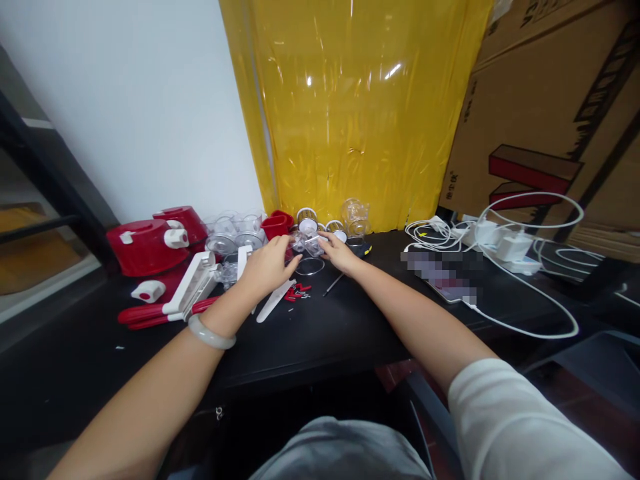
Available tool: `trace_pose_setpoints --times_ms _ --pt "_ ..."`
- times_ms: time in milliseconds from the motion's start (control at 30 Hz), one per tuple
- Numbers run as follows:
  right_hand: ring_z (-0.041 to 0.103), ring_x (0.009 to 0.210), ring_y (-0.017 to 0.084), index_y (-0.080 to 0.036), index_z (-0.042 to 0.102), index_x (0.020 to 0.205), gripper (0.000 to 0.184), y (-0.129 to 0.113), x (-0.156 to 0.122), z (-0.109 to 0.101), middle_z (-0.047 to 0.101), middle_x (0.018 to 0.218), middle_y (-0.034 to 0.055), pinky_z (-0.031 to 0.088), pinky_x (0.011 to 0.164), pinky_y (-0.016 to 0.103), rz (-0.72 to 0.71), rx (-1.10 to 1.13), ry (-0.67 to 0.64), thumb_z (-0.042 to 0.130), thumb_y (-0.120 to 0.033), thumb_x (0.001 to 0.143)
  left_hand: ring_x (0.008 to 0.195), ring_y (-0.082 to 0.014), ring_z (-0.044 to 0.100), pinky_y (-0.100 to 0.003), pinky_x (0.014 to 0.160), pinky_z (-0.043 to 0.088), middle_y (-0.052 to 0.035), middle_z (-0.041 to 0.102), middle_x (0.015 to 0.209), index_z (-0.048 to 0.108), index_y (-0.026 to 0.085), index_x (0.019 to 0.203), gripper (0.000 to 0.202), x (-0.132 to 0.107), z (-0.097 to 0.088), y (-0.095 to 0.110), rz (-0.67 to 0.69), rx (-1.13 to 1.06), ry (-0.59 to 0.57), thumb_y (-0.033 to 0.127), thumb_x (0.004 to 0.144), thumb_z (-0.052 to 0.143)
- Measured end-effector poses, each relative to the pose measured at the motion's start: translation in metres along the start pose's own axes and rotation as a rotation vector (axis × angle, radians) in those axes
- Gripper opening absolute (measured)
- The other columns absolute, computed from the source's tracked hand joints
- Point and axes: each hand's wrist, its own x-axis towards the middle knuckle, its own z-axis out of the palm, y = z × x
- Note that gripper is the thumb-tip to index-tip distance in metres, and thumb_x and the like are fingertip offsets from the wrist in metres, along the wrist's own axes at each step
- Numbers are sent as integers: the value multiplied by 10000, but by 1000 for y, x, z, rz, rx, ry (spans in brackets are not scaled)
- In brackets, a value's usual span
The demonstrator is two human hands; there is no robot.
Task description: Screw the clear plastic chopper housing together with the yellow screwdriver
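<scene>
My left hand (271, 264) reaches over the black table, its thumb spread away from the fingers and nothing visibly gripped. Just beyond its fingertips lies a cluster of small clear plastic parts (300, 241). My right hand (340, 254) closes its fingertips on a clear plastic part (314, 245) at the right of that cluster. A clear ring (310, 267) rests on the table below the hands. Nearer to me are small red pieces with screws (299, 292) and a flat white strip (275, 301). A thin metal rod (333, 285) lies below my right hand.
Red housings (143, 247) and white frames with red handles (193, 287) stand at left. Clear cups (235, 230), a red container (277, 225) and drums (307, 221) line the back. A phone (443, 279), white cables (530, 325) and chargers (513, 245) occupy the right.
</scene>
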Motion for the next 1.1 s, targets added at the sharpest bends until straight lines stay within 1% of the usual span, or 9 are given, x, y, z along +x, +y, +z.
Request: trace_pose_setpoints --times_ms 233,433,567,667,767,833,900,1000,1100 --pt "654 866 151 -254 612 1201 441 -4 1 4 690 969 29 531 794 300 41 101 26 699 -472 828 1061 -321 667 -436 846 536 -159 667 1199 540 158 1229 350 1 2 -1 7 10 20 379 958 522" --pt "642 865 147 -271 603 1146 424 -6 5 3 673 1026 26 525 781 302 76 151 27 690 -517 811 1076 -326 666 -443 856 540 -160 667 1200 542 151 1215 341 0 3 2 0 -23 18 367 953 524" --pt "620 794 125 -271 598 1119 390 -6 7 0 659 957 5 509 766 288 112 149 38 666 -514 821 1090 -347 663 -477 870 541 -179 655 1220 522 127 1268 398 -1 2 4 3 -24 7 370 953 527" --pt "607 758 112 -265 590 1150 377 -8 7 0 650 963 6 502 759 279 143 150 53 619 -498 856 1148 -353 646 -488 926 530 -193 642 1263 499 113 1310 438 -1 3 4 13 -37 -1 359 950 540" --pt "620 797 129 -280 568 1250 482 -9 7 2 651 1025 18 508 790 306 102 139 34 606 -552 853 1183 -342 637 -487 971 519 -190 636 1296 480 121 1336 460 -2 5 2 24 -71 -9 354 946 550" --pt "632 854 153 -277 547 1302 598 -7 9 2 651 1032 27 508 832 327 43 122 18 675 -570 797 1184 -330 640 -486 977 522 -179 632 1314 471 136 1347 467 -2 7 1 42 -107 -15 359 945 552" --pt "633 900 169 -258 554 1296 640 -4 12 2 650 1017 33 502 875 336 -8 90 29 722 -555 754 1181 -319 643 -487 980 526 -169 616 1343 454 151 1368 489 -3 10 -1 73 -144 -27 366 941 558" --pt "625 929 167 -261 578 1238 546 -1 18 -1 647 1038 27 503 896 333 -46 73 93 683 -539 781 1250 -317 599 -492 1027 505 -179 561 1404 415 154 1403 545 -3 12 -1 130 -173 -15 374 931 574" --pt "621 925 154 -279 561 1199 461 -3 21 -5 637 1098 17 520 849 310 -26 150 186 602 -546 826 1375 -318 487 -494 1121 433 -201 497 1458 413 139 1394 541 -2 11 0 158 -179 47 358 928 581"
